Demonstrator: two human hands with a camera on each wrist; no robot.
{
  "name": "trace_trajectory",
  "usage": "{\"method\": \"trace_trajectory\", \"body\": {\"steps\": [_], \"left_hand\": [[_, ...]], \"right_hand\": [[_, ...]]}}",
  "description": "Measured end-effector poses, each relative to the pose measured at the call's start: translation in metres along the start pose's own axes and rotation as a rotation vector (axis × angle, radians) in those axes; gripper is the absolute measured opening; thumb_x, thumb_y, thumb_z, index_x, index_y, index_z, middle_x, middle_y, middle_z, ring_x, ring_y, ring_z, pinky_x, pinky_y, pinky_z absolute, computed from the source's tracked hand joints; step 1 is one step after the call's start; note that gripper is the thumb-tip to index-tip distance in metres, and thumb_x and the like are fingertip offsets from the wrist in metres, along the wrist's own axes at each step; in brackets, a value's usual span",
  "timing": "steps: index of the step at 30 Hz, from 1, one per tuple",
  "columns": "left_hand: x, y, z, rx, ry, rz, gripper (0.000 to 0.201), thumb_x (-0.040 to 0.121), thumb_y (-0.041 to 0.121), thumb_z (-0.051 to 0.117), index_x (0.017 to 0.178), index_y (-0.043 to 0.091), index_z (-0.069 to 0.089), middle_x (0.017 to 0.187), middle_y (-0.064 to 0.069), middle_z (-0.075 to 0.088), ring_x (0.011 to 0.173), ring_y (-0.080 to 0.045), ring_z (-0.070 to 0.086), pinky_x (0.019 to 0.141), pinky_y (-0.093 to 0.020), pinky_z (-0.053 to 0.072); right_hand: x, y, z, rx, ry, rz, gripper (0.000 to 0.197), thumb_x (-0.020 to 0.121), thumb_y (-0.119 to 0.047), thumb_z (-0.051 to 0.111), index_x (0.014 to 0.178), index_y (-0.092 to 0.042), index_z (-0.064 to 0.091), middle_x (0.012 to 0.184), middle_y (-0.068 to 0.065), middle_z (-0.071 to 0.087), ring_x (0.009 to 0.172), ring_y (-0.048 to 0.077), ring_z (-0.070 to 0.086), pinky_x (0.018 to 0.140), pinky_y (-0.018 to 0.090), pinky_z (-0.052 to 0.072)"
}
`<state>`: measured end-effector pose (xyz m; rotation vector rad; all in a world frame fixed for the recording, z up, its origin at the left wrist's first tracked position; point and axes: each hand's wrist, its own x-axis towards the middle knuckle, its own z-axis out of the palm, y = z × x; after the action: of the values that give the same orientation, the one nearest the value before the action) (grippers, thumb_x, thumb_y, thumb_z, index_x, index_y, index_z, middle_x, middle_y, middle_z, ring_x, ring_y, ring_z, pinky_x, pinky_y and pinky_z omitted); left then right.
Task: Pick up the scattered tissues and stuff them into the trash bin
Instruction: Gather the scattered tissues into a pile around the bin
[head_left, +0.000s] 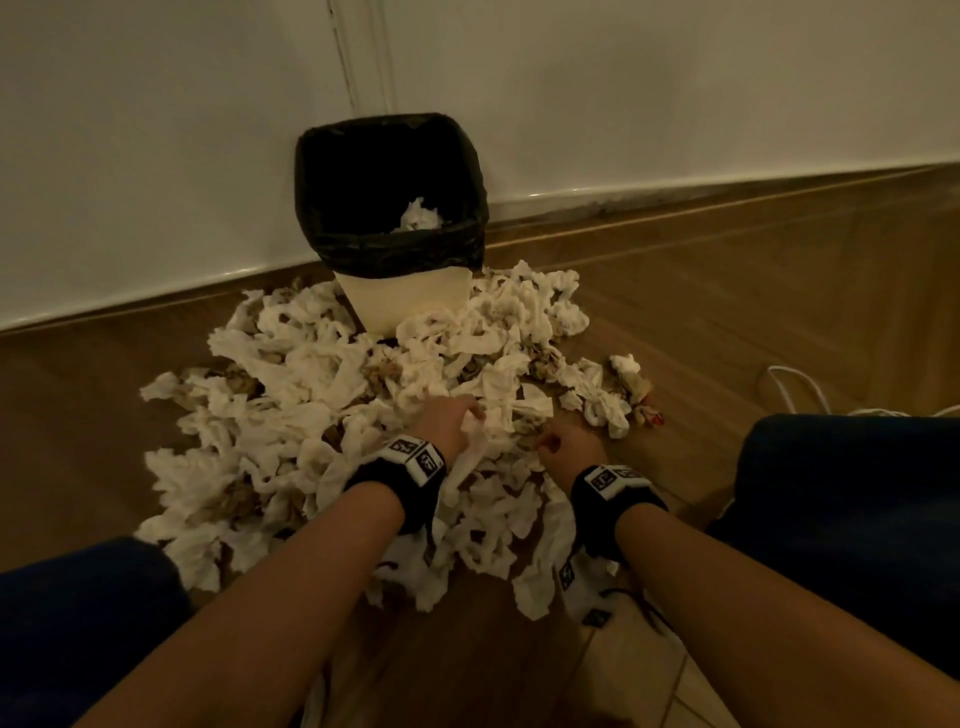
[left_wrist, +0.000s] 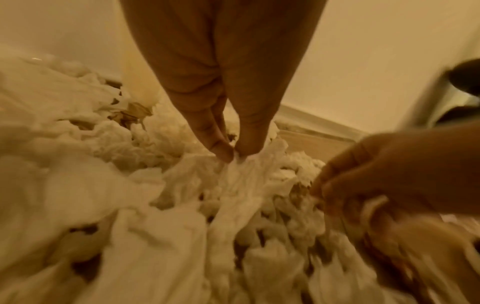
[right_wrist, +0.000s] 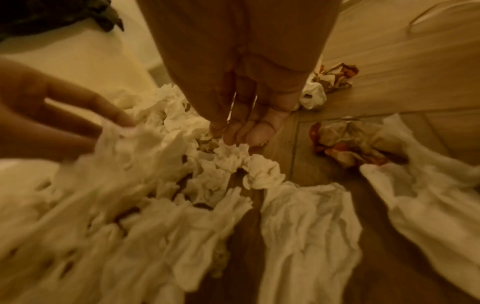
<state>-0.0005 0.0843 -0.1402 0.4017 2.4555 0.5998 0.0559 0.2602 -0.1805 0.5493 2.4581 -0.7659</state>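
Observation:
A cream trash bin (head_left: 410, 304) with a black liner (head_left: 322, 208) stands against the wall, with one crumpled tissue (head_left: 420, 214) inside. A wide pile of white tissues (head_left: 311, 384) covers the floor in front of it. My left hand (head_left: 475, 415) is low over the pile's middle; its thumb and fingers pinch a tissue (left_wrist: 233, 176), seen close as the left hand (left_wrist: 233, 155) in the left wrist view. My right hand (head_left: 545, 441) is just to its right, with its fingertips bunched on a small crumpled tissue (right_wrist: 228, 153), shown under the right hand (right_wrist: 228, 139).
Red-marked crumpled papers (head_left: 647, 408) lie at the pile's right edge on the wooden floor (head_left: 727, 312). A white cable (head_left: 795, 389) runs at far right. My dark blue knees (head_left: 852, 499) flank the pile. Pale tiles (head_left: 628, 675) begin near me.

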Motion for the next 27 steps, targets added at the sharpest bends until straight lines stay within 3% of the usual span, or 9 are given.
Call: {"method": "trace_trajectory", "body": {"steps": [3, 6, 8, 10, 14, 17, 21, 24, 27], "left_hand": [[0.003, -0.001, -0.011, -0.060, 0.098, -0.033, 0.027, 0.093, 0.005, 0.046, 0.111, 0.012, 0.064, 0.126, -0.012, 0.058, 0.112, -0.027, 0.056, 0.087, -0.031, 0.044], [0.004, -0.002, -0.016, -0.071, 0.121, -0.041, 0.035, 0.092, 0.002, 0.037, 0.100, 0.011, 0.070, 0.132, -0.011, 0.056, 0.117, -0.030, 0.053, 0.084, -0.029, 0.043], [0.003, -0.004, -0.017, -0.081, 0.127, -0.045, 0.038, 0.092, -0.001, 0.034, 0.095, 0.011, 0.071, 0.133, -0.012, 0.055, 0.118, -0.030, 0.052, 0.083, -0.029, 0.043], [0.004, -0.005, -0.017, -0.063, 0.146, -0.062, 0.038, 0.091, -0.007, 0.035, 0.090, 0.011, 0.068, 0.132, -0.016, 0.054, 0.116, -0.032, 0.053, 0.080, -0.032, 0.044], [0.005, -0.008, -0.017, -0.107, 0.165, -0.155, 0.035, 0.086, -0.011, 0.038, 0.075, 0.013, 0.060, 0.137, -0.018, 0.044, 0.123, -0.035, 0.045, 0.077, -0.030, 0.038], [0.005, -0.013, -0.020, -0.224, 0.193, -0.189, 0.032, 0.085, -0.004, 0.041, 0.069, 0.012, 0.063, 0.125, -0.018, 0.053, 0.118, -0.033, 0.049, 0.081, -0.030, 0.038], [0.006, -0.016, -0.026, -0.303, 0.174, -0.183, 0.026, 0.094, 0.012, 0.043, 0.096, 0.002, 0.066, 0.115, -0.019, 0.060, 0.099, -0.031, 0.056, 0.074, -0.024, 0.037], [0.006, -0.018, -0.027, -0.223, 0.122, -0.219, 0.033, 0.086, 0.015, 0.060, 0.118, 0.012, 0.054, 0.132, -0.015, 0.037, 0.112, -0.033, 0.048, 0.081, -0.028, 0.038], [0.005, -0.017, -0.028, -0.138, 0.115, -0.224, 0.040, 0.091, 0.007, 0.052, 0.130, 0.014, 0.045, 0.136, -0.019, 0.033, 0.115, -0.035, 0.047, 0.084, -0.033, 0.041]], "right_hand": [[-0.005, -0.003, 0.009, 0.001, -0.218, -0.047, 0.037, 0.082, -0.046, 0.065, 0.109, -0.022, 0.056, 0.117, 0.004, 0.058, 0.095, 0.017, 0.056, 0.075, 0.028, 0.045], [-0.008, -0.010, 0.020, -0.222, -0.402, -0.073, 0.077, 0.060, -0.061, 0.076, 0.123, -0.031, 0.043, 0.137, 0.007, 0.033, 0.118, 0.031, 0.046, 0.093, 0.045, 0.048], [-0.012, -0.012, 0.029, -0.363, -0.454, -0.101, 0.083, 0.060, -0.055, 0.079, 0.129, -0.035, 0.036, 0.149, 0.006, 0.010, 0.129, 0.041, 0.036, 0.096, 0.051, 0.046], [-0.018, -0.015, 0.036, -0.412, -0.408, -0.143, 0.072, 0.075, -0.034, 0.074, 0.135, -0.030, 0.035, 0.155, 0.008, -0.002, 0.132, 0.042, 0.034, 0.097, 0.047, 0.046], [-0.020, -0.022, 0.029, -0.339, -0.280, -0.196, 0.033, 0.093, -0.011, 0.051, 0.125, -0.006, 0.056, 0.138, 0.015, 0.045, 0.120, 0.031, 0.049, 0.097, 0.032, 0.042], [-0.013, -0.022, 0.009, -0.097, -0.250, -0.119, 0.025, 0.092, -0.012, 0.053, 0.112, -0.009, 0.068, 0.115, 0.007, 0.064, 0.104, 0.022, 0.059, 0.087, 0.028, 0.047], [-0.008, -0.024, -0.012, 0.335, -0.206, 0.106, 0.032, 0.095, -0.003, 0.039, 0.109, -0.005, 0.068, 0.081, 0.000, 0.056, 0.059, 0.013, 0.047, 0.053, 0.024, 0.041], [-0.010, -0.031, -0.026, 0.596, -0.210, 0.205, 0.027, 0.097, -0.002, 0.040, 0.105, -0.004, 0.066, 0.098, 0.007, 0.055, 0.067, 0.018, 0.050, 0.054, 0.027, 0.042], [-0.014, -0.034, -0.030, 0.806, -0.178, 0.276, 0.012, 0.095, -0.016, 0.053, 0.096, -0.005, 0.059, 0.098, 0.011, 0.056, 0.085, 0.024, 0.058, 0.058, 0.030, 0.054]]}}
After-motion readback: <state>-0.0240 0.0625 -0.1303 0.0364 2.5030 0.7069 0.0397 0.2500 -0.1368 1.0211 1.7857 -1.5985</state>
